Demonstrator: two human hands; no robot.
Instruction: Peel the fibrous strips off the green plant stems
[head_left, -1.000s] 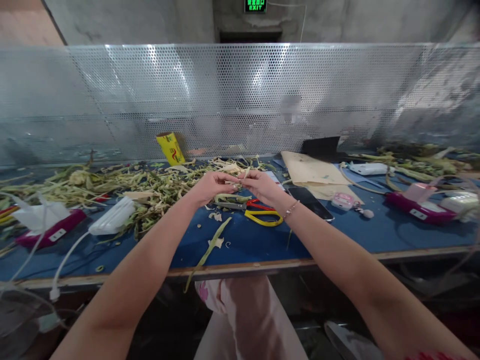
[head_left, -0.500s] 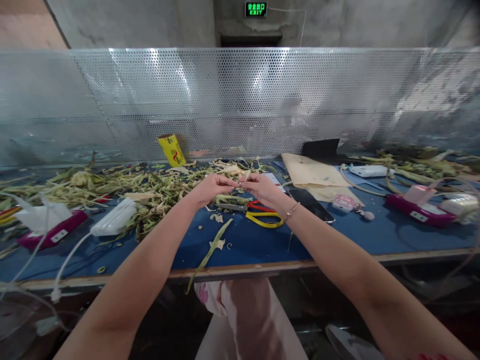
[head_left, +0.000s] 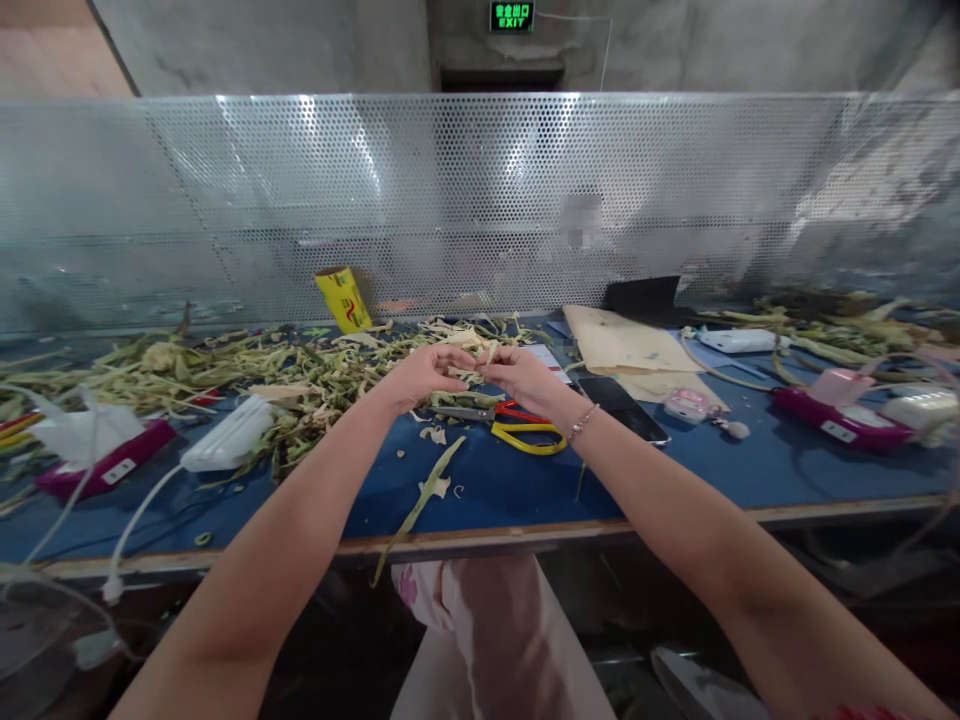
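My left hand (head_left: 433, 376) reaches over the front of a heap of dried plant strips (head_left: 330, 375). Its thumb hangs apart from its fingers, whose tips are close to my other hand. My right hand (head_left: 519, 376) pinches a small pale piece of dried plant (head_left: 491, 352) between thumb and fingers. Whether the left fingertips touch that piece I cannot tell. Scissors with red and yellow handles (head_left: 529, 440) lie on the blue table below my hands. Nearer the front edge is a long green plant strip (head_left: 420, 502), hanging over the edge.
A perforated metal screen (head_left: 300, 190) stands behind the table. On the left are a white power bank (head_left: 229, 435), a purple power strip (head_left: 112, 465) and a tilted yellow packet (head_left: 343, 300). A dark phone (head_left: 622, 410), a pink case (head_left: 688, 405) and brown paper (head_left: 630, 340) lie right.
My left thumb has come away from its fingers and dropped a little, so that hand has opened. My right hand stays almost in place, still pinching.
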